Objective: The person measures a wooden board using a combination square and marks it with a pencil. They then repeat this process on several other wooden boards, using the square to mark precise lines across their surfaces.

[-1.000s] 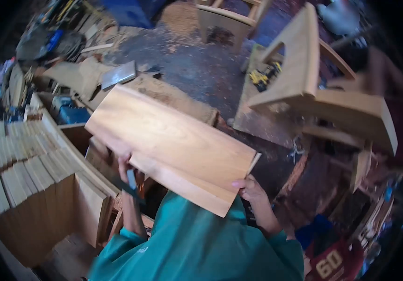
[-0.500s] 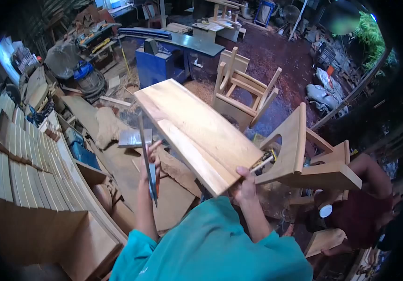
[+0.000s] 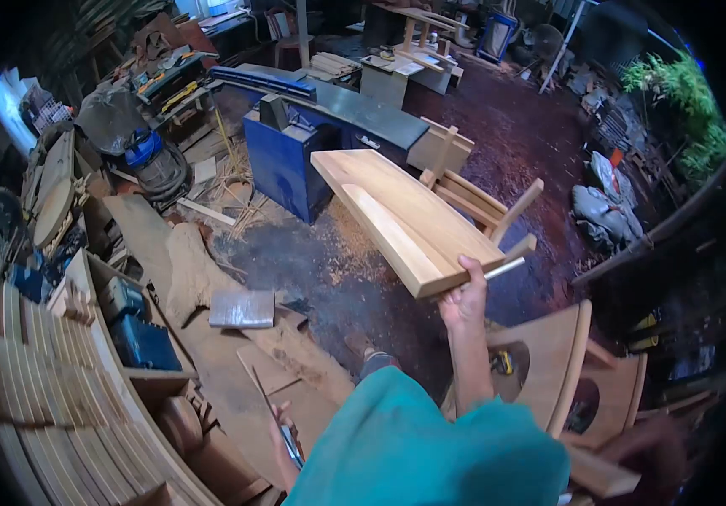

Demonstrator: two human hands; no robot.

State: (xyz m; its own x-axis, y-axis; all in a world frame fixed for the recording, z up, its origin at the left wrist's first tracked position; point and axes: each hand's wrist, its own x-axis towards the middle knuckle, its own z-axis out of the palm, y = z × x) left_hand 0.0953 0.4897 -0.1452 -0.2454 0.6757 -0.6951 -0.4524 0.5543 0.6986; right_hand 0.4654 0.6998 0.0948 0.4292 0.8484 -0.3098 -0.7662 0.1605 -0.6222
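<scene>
A light wooden board [image 3: 418,215] is held up in front of me, tilted with its far end toward the blue machine. My right hand [image 3: 466,297] is closed on its near end, thumb on top and fingers beneath. Beside that hand a thin pale stick [image 3: 506,268] pokes out. Low at my left side, my left hand [image 3: 285,434] is closed around a long thin metal strip [image 3: 263,392], its far end angled up and away. My sleeve partly hides this hand.
A blue machine bench [image 3: 283,160] stands ahead, with wooden stool frames [image 3: 477,202] to its right. Curved chair parts [image 3: 548,363] are near my right side, beside another person's blurred arm [image 3: 645,451]. Stacked curved slats [image 3: 51,363] and a teal case [image 3: 148,337] lie left.
The board has moved right in view with my right hand. My left hand has dropped lower, away from the board, still with the metal strip. The whole view has shifted.
</scene>
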